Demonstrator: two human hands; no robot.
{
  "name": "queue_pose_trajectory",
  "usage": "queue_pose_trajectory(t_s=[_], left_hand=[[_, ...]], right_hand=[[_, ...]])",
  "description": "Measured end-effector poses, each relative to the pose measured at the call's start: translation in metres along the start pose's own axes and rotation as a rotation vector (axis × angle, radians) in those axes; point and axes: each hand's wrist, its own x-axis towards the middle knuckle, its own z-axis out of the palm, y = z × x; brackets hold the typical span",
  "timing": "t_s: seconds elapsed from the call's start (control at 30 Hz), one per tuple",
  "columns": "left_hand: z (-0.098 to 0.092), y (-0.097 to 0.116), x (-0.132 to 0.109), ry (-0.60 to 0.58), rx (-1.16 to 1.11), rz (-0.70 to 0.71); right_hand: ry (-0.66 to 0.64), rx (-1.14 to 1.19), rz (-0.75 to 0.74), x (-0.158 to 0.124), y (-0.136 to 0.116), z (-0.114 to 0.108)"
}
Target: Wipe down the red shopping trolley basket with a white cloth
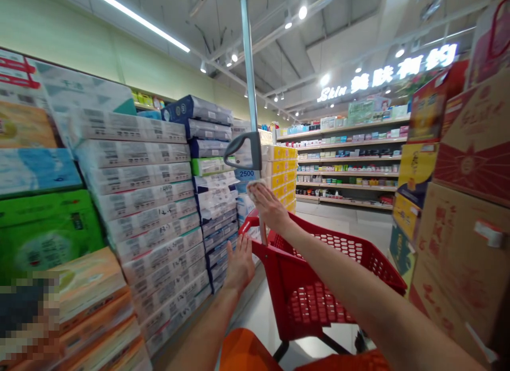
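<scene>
A red plastic basket cart (274, 275) stands in front of me, with a metal pole (249, 68) rising from its near corner. Partway up the pole sits a grey loop handle (255, 152). Just below that handle, my right hand (271, 207) presses a white cloth (255, 186) around the pole, its fingers closed over it. Whether the cloth is fabric or a paper wipe cannot be told. Lower down, my left hand (240, 262) lies against the cart's red corner with fingers stretched and thumb apart. Its fingertips touch the rim.
Stacked white packs (155, 201) and blue packs (217, 201) line the left. Green and orange packs (90, 291) stand nearer. Cardboard cartons (458, 254) rise close on the right. Yellow packs (285, 171) and stocked shelves (350, 158) are behind the cart. A blurred patch covers the lower left corner.
</scene>
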Motion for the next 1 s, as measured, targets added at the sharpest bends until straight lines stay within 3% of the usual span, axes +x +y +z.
queue_pose_trajectory(t_s=[0.13, 0.2, 0.33, 0.4, 0.53, 0.67, 0.73, 0.8, 0.9, 1.0], left_hand=[[0.001, -0.003, -0.002, -0.091, 0.013, 0.027], [0.001, -0.004, -0.002, -0.109, -0.005, 0.039], [0.001, -0.002, -0.001, -0.107, -0.029, 0.014], [0.002, -0.001, -0.001, -0.096, -0.023, 0.014], [0.004, 0.001, -0.002, -0.064, -0.011, 0.009], [0.009, 0.003, -0.004, -0.025, 0.002, 0.004], [0.011, 0.005, -0.004, -0.017, 0.002, 0.009], [0.012, 0.008, -0.004, -0.012, -0.003, 0.009], [0.012, 0.015, -0.005, 0.005, -0.014, 0.057], [0.011, 0.023, -0.007, 0.02, -0.046, 0.133]], right_hand=[[-0.182, 0.04, -0.221, -0.066, -0.015, 0.011], [-0.205, 0.043, -0.231, -0.079, -0.013, 0.009], [-0.138, 0.029, -0.019, -0.067, -0.001, 0.005], [-0.126, 0.052, 0.076, -0.072, -0.006, 0.011], [-0.145, 0.112, 0.261, -0.134, -0.032, 0.026], [-0.124, 0.092, 0.41, -0.193, -0.033, 0.021], [-0.094, 0.068, 0.509, -0.196, -0.031, 0.017], [-0.082, 0.09, 0.556, -0.182, -0.037, 0.02], [-0.098, 0.148, 0.508, -0.158, -0.05, 0.029], [-0.106, 0.125, 0.485, -0.172, -0.046, 0.026]])
